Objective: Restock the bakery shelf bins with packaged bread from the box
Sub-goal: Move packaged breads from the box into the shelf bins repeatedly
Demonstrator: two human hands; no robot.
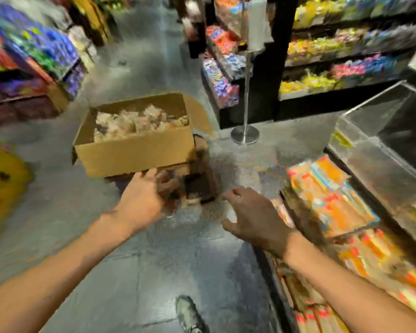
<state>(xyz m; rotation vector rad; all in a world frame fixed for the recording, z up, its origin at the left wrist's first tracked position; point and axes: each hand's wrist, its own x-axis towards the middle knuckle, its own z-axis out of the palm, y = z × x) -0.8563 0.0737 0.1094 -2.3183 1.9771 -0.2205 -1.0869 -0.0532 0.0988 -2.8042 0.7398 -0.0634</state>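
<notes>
While box (pixel 135 157) with bagged bread (pixel 139 121) sits ahead and left, long axis left-right, left hand (pixel 144 195) is noted nearer, just under near edge, fingers loosely bent, nothing held. Right hand (pixel 252 212) is spread, empty, beside shelf bins (pixel 334 200).

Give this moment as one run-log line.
left hand: at box base, grip unclear | right hand: open, empty | box: holds packaged bread | step: reaching
</notes>
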